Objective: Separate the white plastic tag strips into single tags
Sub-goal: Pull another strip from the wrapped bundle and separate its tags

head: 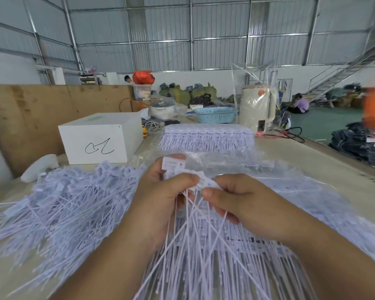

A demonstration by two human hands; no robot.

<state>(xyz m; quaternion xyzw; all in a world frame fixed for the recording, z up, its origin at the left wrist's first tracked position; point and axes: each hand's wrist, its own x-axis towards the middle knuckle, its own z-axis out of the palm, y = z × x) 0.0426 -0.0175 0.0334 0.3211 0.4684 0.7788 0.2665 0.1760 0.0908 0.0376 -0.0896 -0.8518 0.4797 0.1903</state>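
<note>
Tag strips [183,169] are held up at centre frame, above the counter [325,156]. The flat heads are gripped by the left hand [160,191], fingers curled round the bunch and thumb pressed on top. One tag head is pinched between thumb and forefinger of the right hand [232,198], just beside the left thumb. Thin tails hang down and cross between both wrists. Loose single tags [69,204] are heaped on the counter at left. Unsplit strips in clear plastic [208,137] are stacked behind the hands. A white box [100,139] is seen at far left, a blue basket [214,114] further back.
</note>
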